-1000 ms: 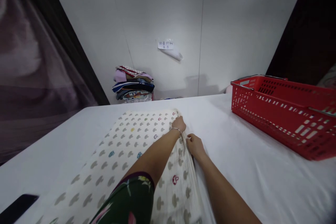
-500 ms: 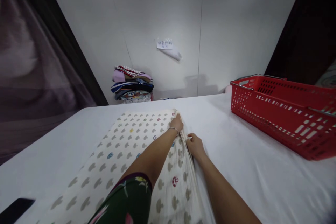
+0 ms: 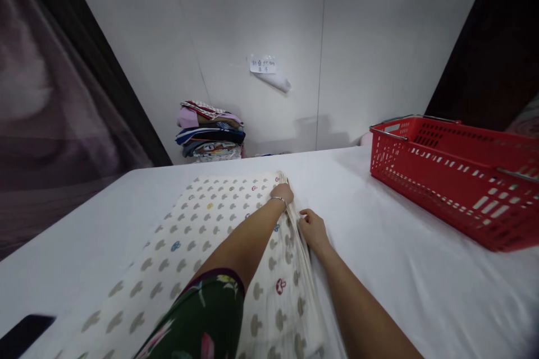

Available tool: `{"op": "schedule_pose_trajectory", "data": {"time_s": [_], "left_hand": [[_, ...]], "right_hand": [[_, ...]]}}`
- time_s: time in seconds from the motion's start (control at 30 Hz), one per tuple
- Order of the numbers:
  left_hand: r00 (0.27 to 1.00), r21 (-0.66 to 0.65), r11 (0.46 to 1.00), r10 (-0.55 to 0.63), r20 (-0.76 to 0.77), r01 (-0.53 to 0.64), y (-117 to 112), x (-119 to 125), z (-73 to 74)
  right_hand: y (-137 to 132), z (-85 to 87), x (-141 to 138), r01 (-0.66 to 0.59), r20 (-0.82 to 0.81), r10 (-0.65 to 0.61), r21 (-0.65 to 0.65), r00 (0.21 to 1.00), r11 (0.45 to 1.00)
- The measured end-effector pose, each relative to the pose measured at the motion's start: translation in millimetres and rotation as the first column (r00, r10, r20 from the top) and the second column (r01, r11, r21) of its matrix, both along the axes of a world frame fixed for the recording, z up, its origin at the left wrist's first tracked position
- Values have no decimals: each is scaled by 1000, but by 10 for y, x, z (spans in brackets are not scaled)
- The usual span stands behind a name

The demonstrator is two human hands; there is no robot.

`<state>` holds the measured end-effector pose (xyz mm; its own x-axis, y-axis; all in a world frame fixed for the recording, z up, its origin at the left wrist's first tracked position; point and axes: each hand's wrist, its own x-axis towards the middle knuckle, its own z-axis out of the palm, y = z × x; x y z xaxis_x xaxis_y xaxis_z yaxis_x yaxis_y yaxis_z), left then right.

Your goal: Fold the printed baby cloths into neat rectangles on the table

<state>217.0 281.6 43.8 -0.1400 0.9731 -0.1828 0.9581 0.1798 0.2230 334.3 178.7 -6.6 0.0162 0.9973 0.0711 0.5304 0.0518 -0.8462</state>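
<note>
A cream cloth (image 3: 202,235) printed with small mushrooms lies folded flat on the white table (image 3: 400,269). My left hand (image 3: 283,193) reaches across it and grips the far right corner of its layered edge, fingers curled. My right hand (image 3: 312,230) sits just below on the same right edge, fingers closed in a pinch on the cloth's layers. A thin bracelet circles my left wrist.
A red plastic basket (image 3: 455,176) with metal handles stands at the right of the table. A pile of folded clothes (image 3: 209,133) rests against the wall at the back. A dark flat object (image 3: 23,334) lies at the near left corner. A paper note (image 3: 263,64) hangs on the wall.
My left hand has slid a little further up the cloth's right edge toward the far corner. My right hand stays in about the same place.
</note>
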Motion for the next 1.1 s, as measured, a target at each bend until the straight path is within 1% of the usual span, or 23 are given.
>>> {"op": "schedule_pose_trajectory", "data": {"time_s": [0.13,0.27,0.33,0.43,0.57,0.77,0.87,1.1], "left_hand": [[1000,-7,1000,16,-14,-16,-3,59,7],[999,-1,1000,20,-36,-20,-2,112,24],[999,0,1000,18,-48,-18,13,119,40],[998,4,1000,19,-53,-18,37,123,67],[997,37,999,40,-58,-38,29,148,72],[997,61,995,77,-23,-75,-22,156,32],[996,60,994,90,0,-90,-13,139,23],[999,74,996,40,-5,-40,31,183,-21]], "right_hand": [[-11,3,2,-12,-44,15,59,999,998],[-27,21,4,-26,-50,30,82,998,996],[-31,29,3,-35,-40,38,73,998,997],[-20,27,-3,-50,14,50,25,999,998],[7,13,-12,-40,73,41,-19,996,999],[-4,44,-5,1,50,-1,8,999,1000],[-21,59,1,8,55,-7,-6,998,1000],[-9,16,-3,-11,125,12,-11,992,1000]]}}
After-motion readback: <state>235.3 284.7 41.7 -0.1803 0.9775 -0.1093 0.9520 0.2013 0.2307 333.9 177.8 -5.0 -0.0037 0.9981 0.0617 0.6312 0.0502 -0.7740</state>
